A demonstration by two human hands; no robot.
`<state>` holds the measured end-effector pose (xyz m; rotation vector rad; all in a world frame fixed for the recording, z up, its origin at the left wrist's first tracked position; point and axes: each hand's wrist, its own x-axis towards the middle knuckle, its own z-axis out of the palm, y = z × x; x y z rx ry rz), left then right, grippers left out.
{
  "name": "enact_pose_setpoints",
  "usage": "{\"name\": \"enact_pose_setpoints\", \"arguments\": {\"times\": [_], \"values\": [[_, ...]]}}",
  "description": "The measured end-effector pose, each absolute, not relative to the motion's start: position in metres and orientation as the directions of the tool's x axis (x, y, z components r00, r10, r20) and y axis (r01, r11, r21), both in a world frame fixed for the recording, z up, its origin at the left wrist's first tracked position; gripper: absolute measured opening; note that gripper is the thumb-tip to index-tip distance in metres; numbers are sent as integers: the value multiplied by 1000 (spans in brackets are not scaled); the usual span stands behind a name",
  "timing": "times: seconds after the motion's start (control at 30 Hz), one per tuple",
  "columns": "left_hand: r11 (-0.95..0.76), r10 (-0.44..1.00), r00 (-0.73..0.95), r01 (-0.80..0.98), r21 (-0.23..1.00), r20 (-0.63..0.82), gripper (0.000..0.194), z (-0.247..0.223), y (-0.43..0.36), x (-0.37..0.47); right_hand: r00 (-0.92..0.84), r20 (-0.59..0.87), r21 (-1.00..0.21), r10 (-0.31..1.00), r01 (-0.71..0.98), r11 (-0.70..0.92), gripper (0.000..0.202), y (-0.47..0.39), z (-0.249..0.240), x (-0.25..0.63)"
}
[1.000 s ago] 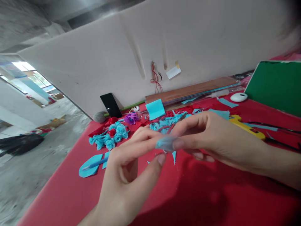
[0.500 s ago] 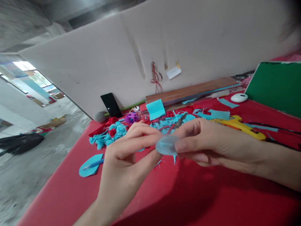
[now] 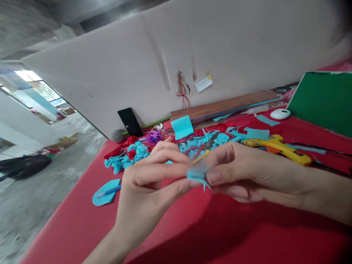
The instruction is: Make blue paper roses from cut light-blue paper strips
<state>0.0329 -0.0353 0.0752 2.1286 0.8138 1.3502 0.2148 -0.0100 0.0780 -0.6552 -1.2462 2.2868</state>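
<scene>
our left grip [image 3: 152,183] at nine o'clock and right grip [image 3: 242,169] at three pinch thin, curled blue paper [image 3: 197,176]; shaping seems in hand, next needing steady pressure.

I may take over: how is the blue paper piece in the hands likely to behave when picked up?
The blue paper piece is probably floppy: it curves between the left hand and right hand. It looks light, held by fingertips alone. Its thin edge suggests it may crease easily.
</scene>
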Motion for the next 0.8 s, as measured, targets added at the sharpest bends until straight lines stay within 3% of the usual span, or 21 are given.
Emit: {"name": "enact_pose_setpoints", "arguments": {"times": [0.2, 0.47, 0.6, 0.8], "values": [[-751, 659, 298, 215, 625, 690, 15, 70, -32, 36, -795, -183, -844, 578, -174, -507, 17, -9, 74, 214], [-795, 606, 225, 212, 569, 763, 11, 66, -33, 39, -783, -42, -863, 621, -284, -417, 10, -13, 71, 213], [-780, 622, 150, 215, 588, 769, 9, 63, -34, 43, -724, 10, -937, 689, -247, -246, 5, -18, 73, 215], [-787, 610, 123, 211, 580, 783, 12, 59, -35, 48, -495, 213, -977, 842, -104, 186, 6, -28, 75, 212]]}}
